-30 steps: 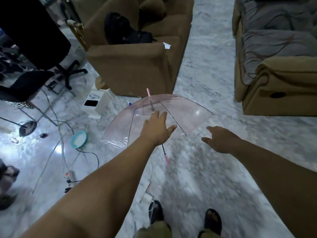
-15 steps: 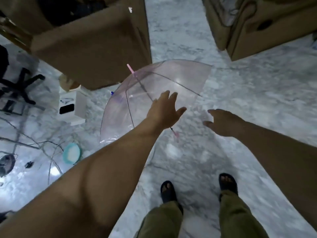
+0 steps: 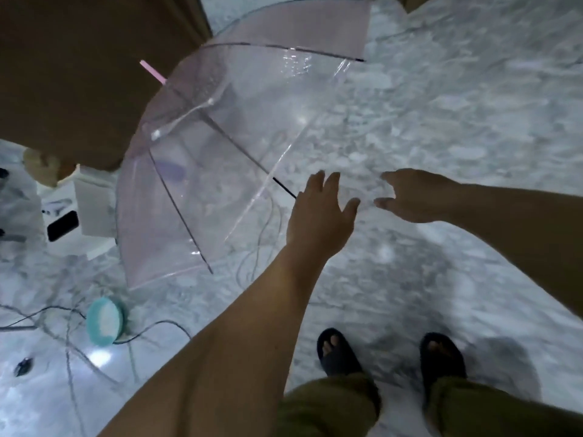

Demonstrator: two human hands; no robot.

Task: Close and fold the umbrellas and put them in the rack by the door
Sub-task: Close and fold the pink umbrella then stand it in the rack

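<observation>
We reach for the open clear-plastic, pink-tipped umbrella [image 3: 227, 159]: left hand [image 3: 318, 222] and right hand [image 3: 413, 197] both spread, holding nothing. Grab the shaft, not the canopy.

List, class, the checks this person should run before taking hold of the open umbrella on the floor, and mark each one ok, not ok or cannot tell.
1. Umbrella in reach: ok, its near edge lies just ahead of both hands.
2. Left hand free: ok, fingers straight, holding nothing.
3. Right hand free: ok, fingers loosely curled, holding nothing.
4. Handle located: cannot tell, the shaft end is hidden behind the left hand.
5. Footing: ok, both sandals stand on bare floor; the cables lie off to the left.
6. Umbrella closed: not ok, the canopy is fully spread.
</observation>
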